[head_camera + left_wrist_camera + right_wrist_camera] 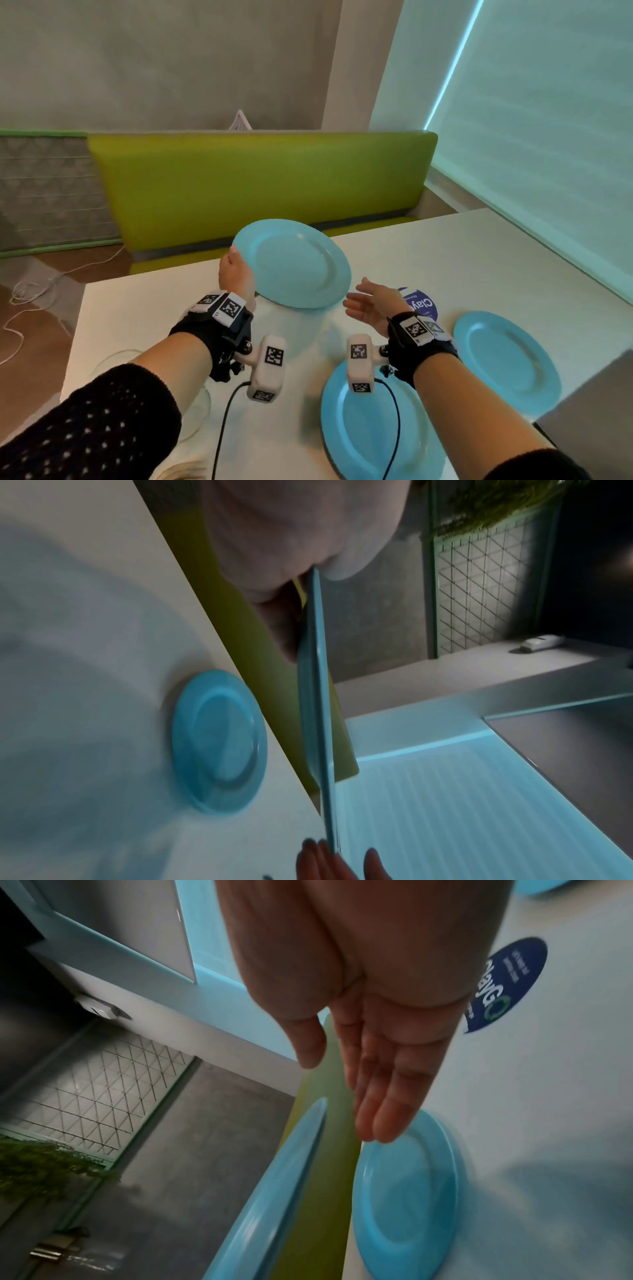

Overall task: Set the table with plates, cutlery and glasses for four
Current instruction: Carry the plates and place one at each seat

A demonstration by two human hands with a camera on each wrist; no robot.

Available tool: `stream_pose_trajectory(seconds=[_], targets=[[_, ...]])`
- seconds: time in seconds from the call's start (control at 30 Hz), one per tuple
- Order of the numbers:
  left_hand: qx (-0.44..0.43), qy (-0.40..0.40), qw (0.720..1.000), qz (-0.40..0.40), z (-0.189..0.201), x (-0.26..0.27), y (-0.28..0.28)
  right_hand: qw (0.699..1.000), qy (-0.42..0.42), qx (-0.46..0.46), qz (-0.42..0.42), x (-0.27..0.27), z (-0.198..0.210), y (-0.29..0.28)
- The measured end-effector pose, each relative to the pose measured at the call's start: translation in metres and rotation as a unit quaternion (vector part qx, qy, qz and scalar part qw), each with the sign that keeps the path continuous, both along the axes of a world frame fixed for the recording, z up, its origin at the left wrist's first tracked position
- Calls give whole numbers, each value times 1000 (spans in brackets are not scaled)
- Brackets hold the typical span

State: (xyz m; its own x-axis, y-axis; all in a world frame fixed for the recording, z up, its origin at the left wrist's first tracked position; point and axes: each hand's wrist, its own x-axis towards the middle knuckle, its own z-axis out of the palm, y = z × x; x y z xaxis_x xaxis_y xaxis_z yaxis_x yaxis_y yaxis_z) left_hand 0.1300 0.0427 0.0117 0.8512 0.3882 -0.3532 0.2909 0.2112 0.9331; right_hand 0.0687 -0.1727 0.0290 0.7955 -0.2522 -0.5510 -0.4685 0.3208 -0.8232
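Observation:
My left hand (236, 265) grips the left rim of a light blue plate (294, 263), raised and tilted over the table's far edge. In the left wrist view this plate (318, 696) shows edge-on, pinched between thumb and fingers. My right hand (363, 301) is open with straight fingers (380, 1096) just beside the plate's near right rim, not holding it. Two more blue plates lie flat on the white table (479, 260): one in front of me (370, 431), one to the right (507, 363). The wrist views show a blue plate (219, 739) (407, 1204) flat near the bench-side edge.
A green bench (260, 185) runs along the table's far side. A round dark blue sticker (423, 303) sits mid-table. Clear glassware (195, 411) stands at the near left. A window blind (531, 154) closes the right side; cables (41, 284) lie on the floor left.

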Motion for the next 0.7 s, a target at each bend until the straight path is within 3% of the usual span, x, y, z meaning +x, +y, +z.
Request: stream_pose_trajectory(seconds=[0.17, 0.33, 0.53, 0.7], targets=[[-32, 15, 992, -118, 3, -30, -44, 999, 18, -1, -50, -40, 7, -15], [-93, 65, 978, -175, 1, -40, -77, 993, 18, 25, -110, -59, 9, -50], [-92, 61, 966, -234, 8, -26, -104, 986, -1, 8, -166, -28, -9, -96], [-23, 56, 977, -202, 0, 13, -120, 979, 4, -2, -203, 19, -21, -151]])
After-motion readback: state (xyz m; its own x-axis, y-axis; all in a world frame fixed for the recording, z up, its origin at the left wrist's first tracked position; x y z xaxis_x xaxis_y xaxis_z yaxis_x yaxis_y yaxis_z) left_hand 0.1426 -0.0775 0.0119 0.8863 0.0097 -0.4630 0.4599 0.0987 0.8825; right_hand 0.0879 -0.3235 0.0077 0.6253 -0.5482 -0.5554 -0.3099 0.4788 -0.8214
